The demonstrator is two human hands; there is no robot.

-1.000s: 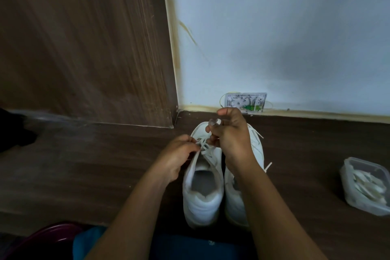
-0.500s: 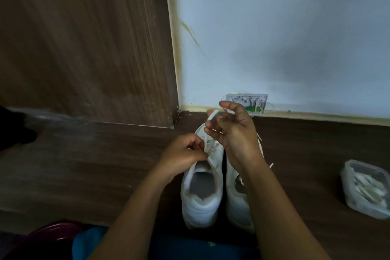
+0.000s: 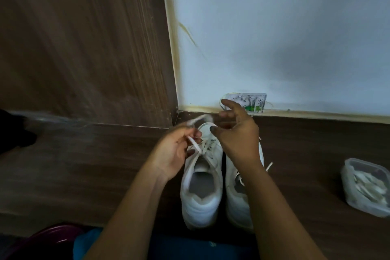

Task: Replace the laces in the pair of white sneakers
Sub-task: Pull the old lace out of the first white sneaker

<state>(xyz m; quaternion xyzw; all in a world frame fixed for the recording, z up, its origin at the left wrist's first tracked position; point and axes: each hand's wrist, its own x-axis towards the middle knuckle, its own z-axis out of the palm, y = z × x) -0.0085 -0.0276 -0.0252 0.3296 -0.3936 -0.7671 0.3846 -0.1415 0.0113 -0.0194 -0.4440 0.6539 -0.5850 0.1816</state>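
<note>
Pinching the lace (image 3: 195, 143) above the left sneaker (image 3: 201, 186), the left hand (image 3: 175, 150) has drawn it out; the right hand (image 3: 236, 133), now spread, has let go.

left hand (image 3: 176, 151) pinches lace (image 3: 195, 145) | right hand (image 3: 236, 137) fingers spread above left sneaker (image 3: 202, 183) | container (image 3: 366, 189) far right

Two bare forearms reach in from the bottom edge of the view, with no sleeves, watch, bracelets or rings showing on them. The left hand (image 3: 176, 150) and the right hand (image 3: 237, 135) are both ungloved, the fingers slim and the nails short and unpainted as far as the dim, slightly blurred picture lets one tell. At the very bottom, between the arms, a strip of dark blue clothing (image 3: 179, 249) shows, with a lighter teal-blue patch (image 3: 88, 243) at its left
</note>
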